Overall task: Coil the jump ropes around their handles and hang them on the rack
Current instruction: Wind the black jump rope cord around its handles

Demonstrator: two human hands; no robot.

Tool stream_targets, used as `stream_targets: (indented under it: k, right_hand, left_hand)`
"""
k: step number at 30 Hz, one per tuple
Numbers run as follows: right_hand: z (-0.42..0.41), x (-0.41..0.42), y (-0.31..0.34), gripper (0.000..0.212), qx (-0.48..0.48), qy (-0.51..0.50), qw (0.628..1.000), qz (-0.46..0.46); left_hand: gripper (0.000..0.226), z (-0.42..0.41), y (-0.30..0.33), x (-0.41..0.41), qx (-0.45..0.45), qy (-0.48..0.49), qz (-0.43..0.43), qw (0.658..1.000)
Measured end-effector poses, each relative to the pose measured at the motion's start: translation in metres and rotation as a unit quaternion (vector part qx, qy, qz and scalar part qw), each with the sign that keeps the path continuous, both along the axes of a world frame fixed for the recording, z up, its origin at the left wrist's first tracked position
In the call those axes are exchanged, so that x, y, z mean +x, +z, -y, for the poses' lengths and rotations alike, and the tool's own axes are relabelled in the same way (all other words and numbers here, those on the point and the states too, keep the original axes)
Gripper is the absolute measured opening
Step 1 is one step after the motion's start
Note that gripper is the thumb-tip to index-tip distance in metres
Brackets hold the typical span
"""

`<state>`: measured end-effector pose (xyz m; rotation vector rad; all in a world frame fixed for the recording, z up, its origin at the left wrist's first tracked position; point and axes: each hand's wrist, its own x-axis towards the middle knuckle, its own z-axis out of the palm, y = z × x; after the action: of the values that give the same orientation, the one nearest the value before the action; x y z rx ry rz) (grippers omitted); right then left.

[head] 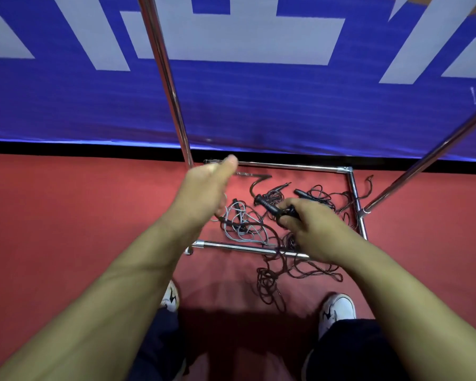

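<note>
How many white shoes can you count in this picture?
2. One white shoe shows low in the frame beside the left forearm; the other white shoe sits further right, beside the right forearm. Both stand on the red floor.

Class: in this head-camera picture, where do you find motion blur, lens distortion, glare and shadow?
Head view: the left hand is smeared by motion; the rack poles splay and bow from wide-angle distortion; highlights streak the chrome; a soft shadow darkens the red floor between the shoes.
</note>
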<state>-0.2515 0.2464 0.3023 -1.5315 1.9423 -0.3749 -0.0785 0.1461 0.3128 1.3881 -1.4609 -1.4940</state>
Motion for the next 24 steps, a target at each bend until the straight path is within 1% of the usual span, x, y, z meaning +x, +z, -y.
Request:
stream_targets:
  k: [1,3,5,7,9,10,12,13,14,15,16,17,19,20,21,23,24]
  right_hand:
    - [0.001,-0.001,-0.001,0.01,-0.013,-0.023,1.0,0.011]
    - [0.002,-0.004,-0.002,0.013,-0.033,-0.058,0.997,0.03]
    - [0.003,-0.004,-0.004,0.017,-0.057,-0.068,0.996,0.015]
    - [0.006,-0.003,-0.007,0.02,-0.076,-0.086,0.993,-0.016]
    - [0.011,-0.004,-0.01,0.021,-0.123,-0.139,0.982,-0.022]
    - [0.013,-0.006,-0.012,0.022,-0.156,-0.164,0.974,-0.02]
    - [0.017,-0.011,-0.015,0.031,-0.212,-0.189,0.959,-0.002]
    - [0.017,-0.013,-0.014,0.036,-0.229,-0.188,0.955,0.014]
    - [0.017,-0.014,-0.013,0.039,-0.237,-0.175,0.955,0.017]
    - [0.016,-0.014,-0.013,0.04,-0.24,-0.148,0.959,0.007]
    - [0.015,-0.013,-0.014,0.041,-0.238,-0.111,0.965,-0.01]
    - [0.013,-0.01,-0.015,0.04,-0.232,-0.073,0.97,-0.027]
    - [0.011,-0.002,-0.018,0.039,-0.23,-0.012,0.972,-0.05]
    - [0.01,0.002,-0.02,0.039,-0.244,0.006,0.968,-0.061]
    - [0.011,0.006,-0.022,0.038,-0.258,0.019,0.963,-0.071]
    - [0.011,0.008,-0.024,0.038,-0.283,0.041,0.955,-0.083]
    - [0.011,0.008,-0.025,0.039,-0.29,0.061,0.951,-0.085]
  left_hand:
    - [0.044,0.004,0.002,-0.001,0.032,0.059,-0.056,0.996]
    - [0.041,0.01,0.002,0.001,0.105,0.161,-0.134,0.972]
    - [0.04,0.013,-0.003,0.005,0.167,0.209,-0.153,0.951]
    - [0.038,0.014,-0.006,0.007,0.202,0.212,-0.134,0.947]
    - [0.034,0.015,-0.006,0.006,0.205,0.181,-0.107,0.956]
    - [0.031,0.015,-0.005,0.006,0.197,0.145,-0.09,0.965]
    - [0.029,0.01,-0.001,0.006,0.175,0.019,-0.027,0.984]
    - [0.028,0.007,-0.002,0.007,0.158,-0.06,0.03,0.985]
    - [0.026,0.003,-0.003,0.007,0.139,-0.132,0.085,0.978]
    - [0.022,-0.002,-0.003,0.005,0.125,-0.186,0.116,0.968]
    - [0.018,-0.006,-0.003,0.004,0.121,-0.211,0.115,0.963]
    - [0.017,-0.008,-0.003,0.002,0.125,-0.2,0.09,0.968]
    - [0.019,-0.009,0.0,-0.002,0.145,-0.116,0.014,0.982]
    - [0.022,-0.008,0.002,-0.002,0.162,-0.091,-0.008,0.983]
    - [0.03,-0.008,0.004,-0.002,0.186,-0.097,-0.008,0.978]
    - [0.052,-0.011,0.006,0.001,0.245,-0.175,0.022,0.953]
    - [0.058,-0.013,0.008,0.002,0.264,-0.22,0.034,0.939]
